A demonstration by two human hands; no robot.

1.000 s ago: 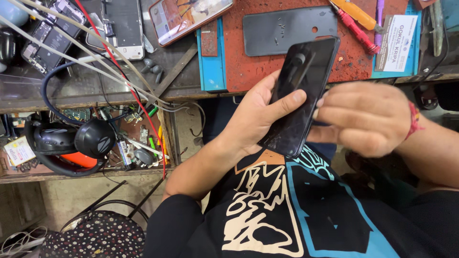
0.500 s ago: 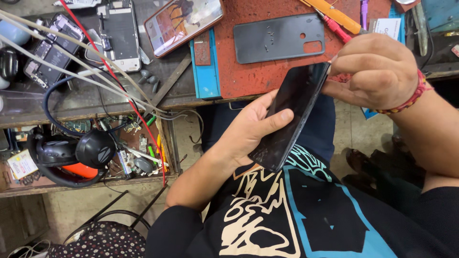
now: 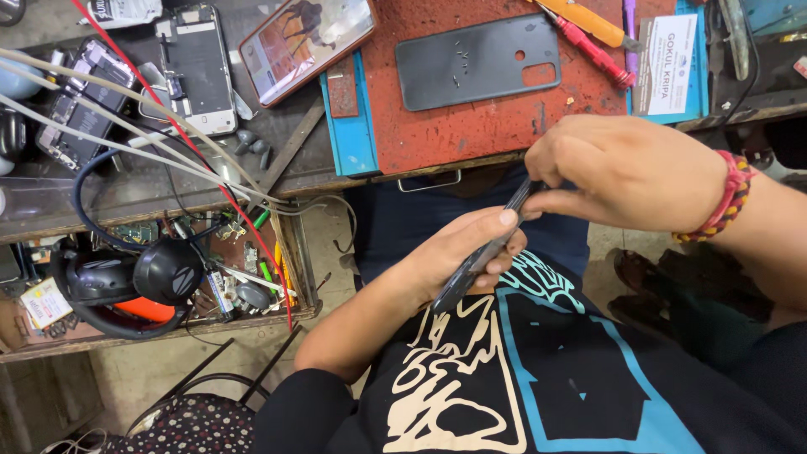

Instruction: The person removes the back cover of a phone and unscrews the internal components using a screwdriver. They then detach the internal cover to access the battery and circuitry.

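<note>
Black headphones (image 3: 126,282) on the lower shelf at far left, among loose parts. Two opened phones (image 3: 80,105) at the desk's upper left, crossed by white and red wires (image 3: 151,139). A cased phone (image 3: 307,42) tilted near the top edge. Red mat (image 3: 471,130) along the front edge, bearing a dark back cover (image 3: 479,59) and a red screwdriver (image 3: 593,50). Below the front edge, over the lap: left hand (image 3: 458,252) curled around a black phone (image 3: 483,252) turned edge-on; right hand (image 3: 626,172) pinching its upper end, fingers closed.
</note>
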